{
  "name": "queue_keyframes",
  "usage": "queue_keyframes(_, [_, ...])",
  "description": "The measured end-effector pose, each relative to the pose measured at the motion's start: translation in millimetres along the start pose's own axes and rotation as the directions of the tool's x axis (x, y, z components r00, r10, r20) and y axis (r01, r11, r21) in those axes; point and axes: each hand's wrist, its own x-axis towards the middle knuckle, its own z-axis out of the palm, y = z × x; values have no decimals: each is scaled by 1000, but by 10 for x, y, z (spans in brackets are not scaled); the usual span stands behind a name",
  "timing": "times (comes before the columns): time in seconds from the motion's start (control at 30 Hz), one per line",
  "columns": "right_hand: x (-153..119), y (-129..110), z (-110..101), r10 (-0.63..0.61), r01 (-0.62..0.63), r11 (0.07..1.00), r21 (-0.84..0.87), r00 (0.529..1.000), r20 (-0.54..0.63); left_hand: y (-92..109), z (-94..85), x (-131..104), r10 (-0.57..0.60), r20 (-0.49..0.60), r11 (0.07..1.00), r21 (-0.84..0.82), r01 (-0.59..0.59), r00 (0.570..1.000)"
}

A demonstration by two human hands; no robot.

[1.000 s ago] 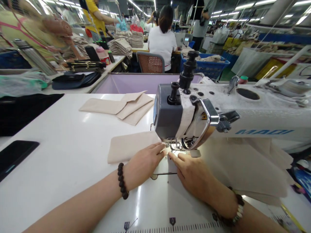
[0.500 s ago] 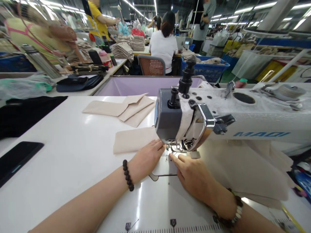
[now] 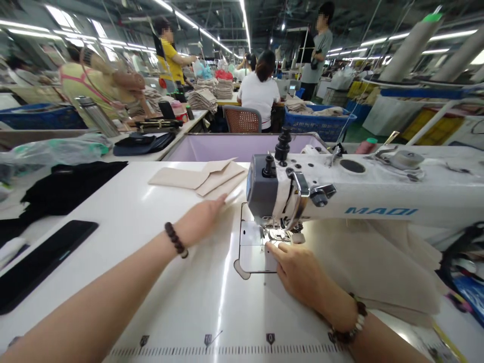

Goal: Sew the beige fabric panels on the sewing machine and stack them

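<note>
My left hand (image 3: 202,218) is over the table left of the sewing machine (image 3: 317,184). Its fingers are closed on a beige fabric piece (image 3: 234,197), which shows almost edge-on as a thin pale sliver; motion blurs it and part lies behind the hand. Just beyond lie folded beige fabric pieces (image 3: 181,178), overlapping like a fan. My right hand (image 3: 298,269) rests at the metal needle plate (image 3: 251,257), index finger stretched toward the needle and presser foot, with no fabric visible in it. More beige fabric (image 3: 374,267) lies under the machine arm to the right.
A black phone (image 3: 49,264) and black cloth (image 3: 68,189) lie at the left. A printed ruler scale (image 3: 227,349) runs along the front. Behind the table is a lilac-lined bin (image 3: 227,146). A person in white (image 3: 259,93) sits beyond, near a blue crate (image 3: 317,123).
My left hand has moved left and away from the needle, taking the beige piece off the table beside the machine. My right hand stays by the needle plate. The camera view has tilted up.
</note>
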Motion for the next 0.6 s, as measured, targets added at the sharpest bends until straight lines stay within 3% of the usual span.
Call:
queue_keyframes(0.03, [-4, 0, -3, -2, 2, 1000, 0, 1000, -12, -77, -124, -18, -47, -26, 980, -193, 41, 999])
queue_keyframes(0.1, [-11, 1, -8, -8, 8, 1000, -2, 999, -31, -188, -275, -74, -52, -19, 778, -628, 28, 998])
queue_keyframes(0.17, [-16, 3, -11, -12, 12, 1000, -10, 1000, -29, -246, -251, -153, -57, 18, 572, -819, 48, 998])
queue_keyframes(0.2, [-18, 5, -11, -16, 15, 1000, -14, 1000, -27, -259, -177, -201, -96, 33, 573, -815, 82, 995])
queue_keyframes(0.23, [-19, 7, -10, -20, 19, 1000, -18, 999, -28, -259, -75, -254, -146, 21, 642, -759, 111, 989])
queue_keyframes(0.3, [-21, 10, -6, -33, 32, 999, -23, 999, -39, -214, 171, -374, -220, -119, 861, -490, 135, 968])
queue_keyframes(0.37, [-24, 10, 0, -41, 40, 999, -24, 998, -47, -89, 396, -496, -44, -237, 977, -215, -8, 970])
queue_keyframes(0.4, [-25, 10, 1, -39, 38, 999, -22, 998, -47, 2, 483, -547, 108, -190, 983, -129, -134, 976])
queue_keyframes(0.47, [-29, 10, 1, -33, 33, 999, -12, 998, -44, 209, 594, -605, 390, -83, 919, -24, -393, 917])
queue_keyframes(0.53, [-34, 13, -5, -36, 37, 999, 11, 998, -45, 387, 638, -586, 476, -29, 879, 44, -475, 879])
queue_keyframes(0.6, [-41, 21, -13, -54, 55, 998, 33, 998, -43, 484, 646, -502, 484, -19, 873, 77, -482, 875])
